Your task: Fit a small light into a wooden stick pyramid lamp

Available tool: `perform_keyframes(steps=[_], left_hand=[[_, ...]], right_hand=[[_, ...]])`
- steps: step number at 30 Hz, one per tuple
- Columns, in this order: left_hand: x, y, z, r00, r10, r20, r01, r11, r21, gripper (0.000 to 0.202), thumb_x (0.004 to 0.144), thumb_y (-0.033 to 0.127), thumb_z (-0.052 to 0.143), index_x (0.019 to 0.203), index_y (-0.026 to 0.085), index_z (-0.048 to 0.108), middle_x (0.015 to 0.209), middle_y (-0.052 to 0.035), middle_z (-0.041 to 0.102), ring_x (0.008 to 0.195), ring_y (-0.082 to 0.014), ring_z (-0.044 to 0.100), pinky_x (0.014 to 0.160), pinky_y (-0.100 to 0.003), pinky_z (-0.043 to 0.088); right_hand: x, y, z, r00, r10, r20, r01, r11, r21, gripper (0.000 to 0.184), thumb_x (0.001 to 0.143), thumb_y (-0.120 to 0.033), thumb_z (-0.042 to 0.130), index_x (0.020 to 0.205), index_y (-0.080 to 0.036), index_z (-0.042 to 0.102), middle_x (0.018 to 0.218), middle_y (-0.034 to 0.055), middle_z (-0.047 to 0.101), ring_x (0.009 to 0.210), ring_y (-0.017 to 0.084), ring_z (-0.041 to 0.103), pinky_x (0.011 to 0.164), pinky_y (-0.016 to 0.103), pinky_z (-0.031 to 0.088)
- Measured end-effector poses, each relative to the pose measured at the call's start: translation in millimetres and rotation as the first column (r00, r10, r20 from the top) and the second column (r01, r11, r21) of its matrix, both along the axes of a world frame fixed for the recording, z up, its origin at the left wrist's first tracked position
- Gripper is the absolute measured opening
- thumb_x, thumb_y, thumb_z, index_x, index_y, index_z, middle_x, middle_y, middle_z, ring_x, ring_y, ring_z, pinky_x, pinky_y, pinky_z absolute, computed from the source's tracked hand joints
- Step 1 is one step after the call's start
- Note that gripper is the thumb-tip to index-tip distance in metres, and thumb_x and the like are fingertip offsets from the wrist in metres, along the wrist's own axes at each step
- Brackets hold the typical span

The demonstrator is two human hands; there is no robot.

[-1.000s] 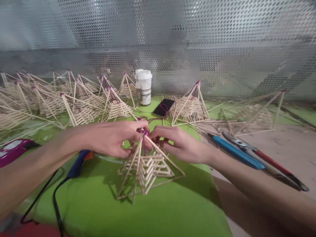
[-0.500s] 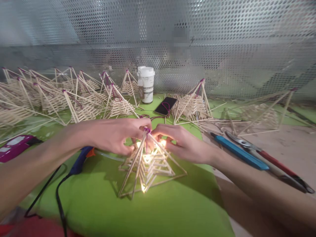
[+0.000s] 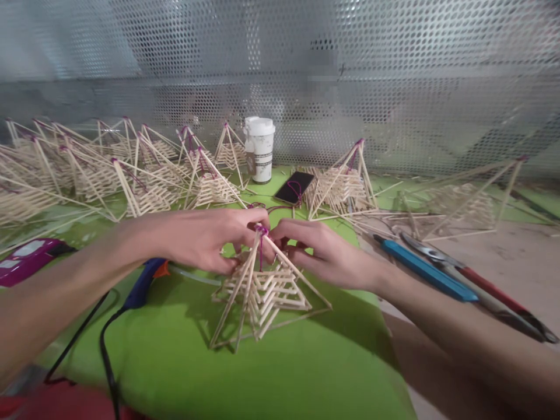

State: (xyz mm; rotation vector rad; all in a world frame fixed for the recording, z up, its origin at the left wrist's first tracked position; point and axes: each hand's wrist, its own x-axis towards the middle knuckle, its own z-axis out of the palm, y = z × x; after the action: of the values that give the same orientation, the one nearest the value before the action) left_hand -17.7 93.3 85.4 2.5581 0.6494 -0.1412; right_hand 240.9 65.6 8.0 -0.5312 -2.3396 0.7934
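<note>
A small pyramid of thin wooden sticks (image 3: 273, 291) stands in front of me, its tip bound with purple string (image 3: 262, 230). Inside it is a stack of crossed sticks. From the left, my left hand (image 3: 214, 239) reaches behind the tip with curled fingers, the thumb low by the frame's side. My right hand (image 3: 321, 251) comes from the right, thumb and forefinger bent toward each other behind the sticks. The fingertips of both hands meet close together there, and what they grip is hidden. No light glows in the frame.
Several similar stick pyramids (image 3: 153, 195) crowd the back left, another (image 3: 343, 186) back right. A lidded paper cup (image 3: 262, 153) and phone (image 3: 294, 188) stand behind. At right lie a blue cutter (image 3: 424, 268) and red-handled pruning shears (image 3: 490, 289); at left, a corded blue glue gun (image 3: 142, 284).
Small warm lights that glowed inside the stick pyramid have gone dark. Both hands keep nearly the same place and pose, with slight finger movement behind the tip.
</note>
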Motion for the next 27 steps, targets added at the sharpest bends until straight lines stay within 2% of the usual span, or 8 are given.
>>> perform_keyframes(steps=[3, 7, 10, 14, 23, 27], left_hand=[[0.2, 0.1, -0.1, 1.000, -0.016, 0.005, 0.015, 1.000, 0.016, 0.039, 0.085, 0.022, 0.069, 0.120, 0.038, 0.075, 0.116, -0.0037, 0.060, 0.089, -0.0199, 0.059, 0.078, -0.031, 0.053], [-1.3, 0.4, -1.2, 0.999, -0.033, 0.035, 0.031, 0.999, 0.037, 0.036, 0.087, 0.025, 0.067, 0.121, 0.037, 0.072, 0.115, -0.0038, 0.061, 0.088, -0.0196, 0.059, 0.078, -0.030, 0.053], [-1.8, 0.5, -1.4, 0.998, -0.019, 0.065, 0.018, 1.000, 0.018, 0.033, 0.086, 0.026, 0.068, 0.116, 0.037, 0.073, 0.114, -0.0033, 0.061, 0.087, -0.0195, 0.059, 0.077, -0.031, 0.053], [-1.3, 0.0, -0.5, 1.000, -0.029, 0.006, 0.029, 0.999, 0.037, 0.032, 0.086, 0.026, 0.067, 0.116, 0.035, 0.072, 0.116, -0.0043, 0.061, 0.089, -0.0202, 0.060, 0.078, -0.031, 0.054], [-2.1, 1.1, -1.4, 0.998, -0.061, 0.024, 0.059, 0.995, 0.083, 0.036, 0.089, 0.026, 0.066, 0.122, 0.036, 0.073, 0.115, -0.0047, 0.062, 0.092, -0.0214, 0.060, 0.082, -0.033, 0.054], [-4.7, 0.1, -1.5, 0.999, -0.034, 0.002, 0.033, 0.995, 0.093, 0.039, 0.091, 0.022, 0.063, 0.127, 0.036, 0.072, 0.124, -0.0042, 0.062, 0.097, -0.0212, 0.062, 0.088, -0.034, 0.053]], right_hand=[[-1.2, -0.9, 1.7, 1.000, 0.008, 0.004, -0.008, 1.000, -0.029, 0.025, 0.104, -0.008, 0.048, 0.118, -0.016, 0.067, 0.107, 0.0063, 0.072, 0.086, 0.015, 0.069, 0.071, 0.033, 0.060], [-0.6, -0.8, 1.3, 1.000, -0.016, -0.014, 0.017, 1.000, 0.014, 0.038, 0.095, 0.003, 0.044, 0.120, -0.015, 0.067, 0.109, 0.0070, 0.072, 0.090, 0.016, 0.069, 0.074, 0.034, 0.060], [0.0, -0.4, 0.2, 1.000, -0.016, -0.010, 0.016, 1.000, 0.023, 0.042, 0.091, 0.006, 0.043, 0.120, -0.015, 0.067, 0.110, 0.0070, 0.072, 0.091, 0.015, 0.069, 0.075, 0.034, 0.060], [-0.7, -0.3, -0.2, 1.000, -0.009, -0.007, 0.009, 0.999, 0.033, 0.045, 0.090, 0.007, 0.042, 0.120, -0.016, 0.067, 0.113, 0.0076, 0.073, 0.095, 0.016, 0.070, 0.078, 0.035, 0.061], [-0.8, -0.6, 0.3, 1.000, -0.012, -0.005, 0.012, 1.000, 0.026, 0.041, 0.095, 0.004, 0.043, 0.121, -0.015, 0.067, 0.114, 0.0069, 0.073, 0.096, 0.015, 0.070, 0.082, 0.035, 0.060], [0.8, 0.8, 1.9, 1.000, -0.010, -0.017, 0.009, 0.998, -0.059, 0.037, 0.098, 0.000, 0.045, 0.124, -0.015, 0.067, 0.117, 0.0080, 0.072, 0.097, 0.016, 0.069, 0.083, 0.036, 0.060]])
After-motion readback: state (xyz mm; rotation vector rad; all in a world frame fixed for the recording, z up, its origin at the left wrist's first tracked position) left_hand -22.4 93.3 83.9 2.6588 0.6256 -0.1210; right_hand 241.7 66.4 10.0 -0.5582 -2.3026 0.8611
